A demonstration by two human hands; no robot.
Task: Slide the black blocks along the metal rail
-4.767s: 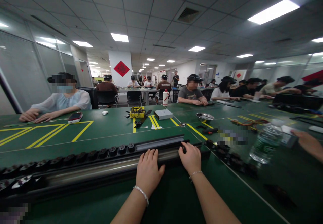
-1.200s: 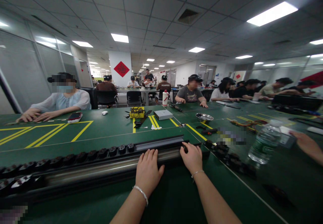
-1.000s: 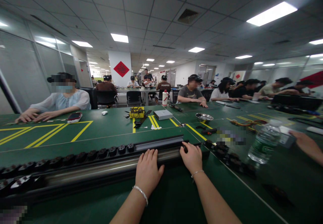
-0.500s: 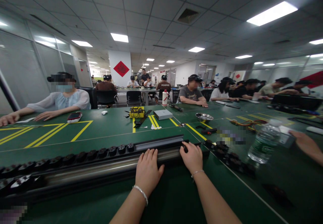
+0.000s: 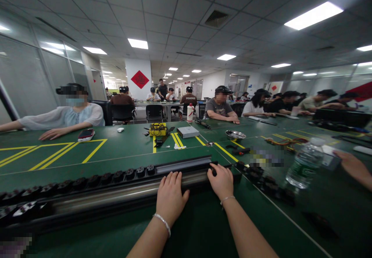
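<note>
Head view: hands on rail

Left hand lies flat and open on the dark rail, which crosses the green counter left to right, right end slightly farther. Right hand curls over that end; grip unclear. Farther right stands a water bottle.

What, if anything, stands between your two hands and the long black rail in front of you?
Nothing visible does. The left hand lies flat on the long black rail, and the right hand rests on its right end. The water bottle stands apart, off to the right.
</note>
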